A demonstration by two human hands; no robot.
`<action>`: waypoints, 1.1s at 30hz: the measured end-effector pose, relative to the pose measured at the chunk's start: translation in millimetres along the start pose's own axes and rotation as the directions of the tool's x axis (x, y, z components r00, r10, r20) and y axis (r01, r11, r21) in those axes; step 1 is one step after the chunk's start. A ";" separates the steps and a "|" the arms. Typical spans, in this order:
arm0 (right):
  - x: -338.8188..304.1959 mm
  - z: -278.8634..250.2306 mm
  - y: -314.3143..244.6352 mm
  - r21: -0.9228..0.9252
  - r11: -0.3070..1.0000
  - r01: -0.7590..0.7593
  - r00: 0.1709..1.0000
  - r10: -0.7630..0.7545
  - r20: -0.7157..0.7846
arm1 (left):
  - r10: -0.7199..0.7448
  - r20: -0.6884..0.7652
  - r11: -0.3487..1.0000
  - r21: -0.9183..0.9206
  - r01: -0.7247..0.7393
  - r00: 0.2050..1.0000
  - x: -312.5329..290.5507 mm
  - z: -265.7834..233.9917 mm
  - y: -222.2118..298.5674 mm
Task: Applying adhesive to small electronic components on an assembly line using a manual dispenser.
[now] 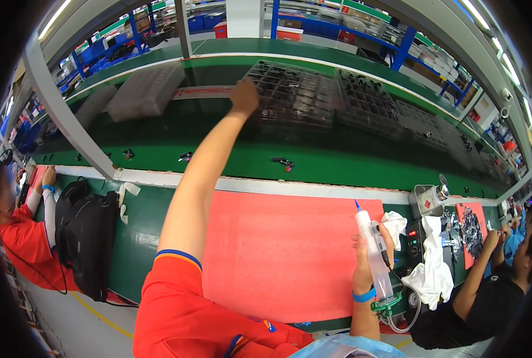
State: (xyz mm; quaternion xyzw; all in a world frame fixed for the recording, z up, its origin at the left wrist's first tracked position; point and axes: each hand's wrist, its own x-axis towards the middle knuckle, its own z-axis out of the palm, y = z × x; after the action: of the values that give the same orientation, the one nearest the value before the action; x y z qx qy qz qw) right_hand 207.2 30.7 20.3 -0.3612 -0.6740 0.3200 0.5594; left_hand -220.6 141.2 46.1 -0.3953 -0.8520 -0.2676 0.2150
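Observation:
My left arm stretches far forward over the green belt. My left hand [244,97] is curled at the left edge of a clear plastic compartment tray [302,89] full of small dark parts; whatever its fingers hold is hidden. Near the right side of the red mat [278,250], my right hand [363,262] is closed around a dispensing syringe [374,256]. The syringe has a blue needle tip pointing up, white upper barrel and green cap below with a clear hose. Beside the barrel, a slim black-and-white pen-like piece [380,244] with a cable lies against the same hand.
More compartment trays [367,101] continue rightward; blurred stacked clear trays [146,89] sit left. Small parts [284,163] lie along the belt. Right of the mat are a black control box [414,241], white cloths [428,277] and a metal container [427,203]. A black bag [87,238] is left. Co-workers sit both sides.

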 end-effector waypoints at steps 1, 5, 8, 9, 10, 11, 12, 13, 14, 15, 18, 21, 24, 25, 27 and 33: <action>1.1 -0.6 0.7 -0.017 1.000 0.013 1.000 -0.013 0.015 | -0.013 0.094 1.000 -0.005 0.013 0.995 7.4 -3.3 -4.4; 3.8 1.3 2.9 -0.016 1.000 0.013 0.999 -0.013 0.043 | 0.123 0.352 0.967 0.168 -0.192 0.928 31.6 9.2 -34.0; 6.4 -0.7 4.5 0.042 0.999 -0.032 0.999 0.031 0.030 | 0.065 0.565 0.967 0.169 -0.192 0.823 45.7 11.1 -33.8; 7.5 -1.2 5.1 0.007 1.000 -0.023 0.999 0.023 0.042 | 0.069 0.568 0.967 0.165 -0.196 0.820 46.1 10.2 -33.6; 8.8 -1.4 5.3 -0.026 1.000 -0.013 0.998 0.015 0.056 | 0.100 0.554 0.957 0.174 -0.233 0.827 47.3 8.0 -34.2; 8.9 -1.4 5.7 -0.059 0.998 -0.004 0.998 0.008 0.069 | 0.132 0.540 0.945 0.184 -0.270 0.831 46.7 4.4 -33.4; 8.8 -1.0 5.0 -0.061 0.998 -0.006 0.998 0.011 0.067 | 0.163 0.526 0.932 0.195 -0.305 0.835 46.3 0.4 -32.4; 8.7 -0.3 3.3 -0.006 0.999 -0.035 0.997 0.035 0.069 | 0.164 0.527 0.932 0.195 -0.307 0.834 45.6 -3.8 -31.2; 8.7 0.6 1.4 0.049 0.997 -0.062 0.996 0.058 0.072 | 0.202 0.503 0.917 0.205 -0.342 0.841 44.3 -8.4 -30.6; 8.7 1.7 -0.1 0.105 0.990 -0.089 0.994 0.081 0.077 | 0.238 0.478 0.901 0.217 -0.377 0.845 42.7 -13.5 -30.5; 7.8 1.1 -0.2 0.066 0.997 -0.046 0.996 0.041 0.078 | 0.305 0.392 0.900 0.181 -0.397 0.868 36.3 -35.1 -32.1; 4.4 0.7 -4.5 0.076 0.996 -0.044 0.996 0.038 0.082 | 0.344 0.266 0.923 0.080 -0.376 0.901 21.1 -56.7 -33.0; 3.4 0.3 -5.9 0.126 0.989 -0.083 0.995 0.074 0.072 | 0.203 0.193 0.758 -0.652 -0.029 0.960 -22.1 -69.5 0.4; 5.1 0.8 -2.9 0.109 0.994 -0.021 0.998 0.014 0.064 | 0.141 0.413 0.627 -0.741 0.242 0.900 -44.3 -74.2 15.8; 6.3 -2.1 7.7 0.043 0.996 0.077 0.996 -0.079 0.041 | 0.286 0.586 0.416 -0.789 0.452 0.758 -100.3 -92.6 53.7; 9.7 3.4 -9.9 0.161 0.986 -0.042 0.998 0.033 0.053 | 0.529 0.676 0.499 -0.737 0.456 0.514 -197.6 -114.4 98.0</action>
State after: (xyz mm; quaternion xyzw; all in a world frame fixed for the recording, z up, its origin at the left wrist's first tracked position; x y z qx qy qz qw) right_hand 201.5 33.4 33.0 -0.3189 -0.6527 0.3933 0.5636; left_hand -8.1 12.6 47.3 -0.5425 -0.5685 -0.4164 -0.4573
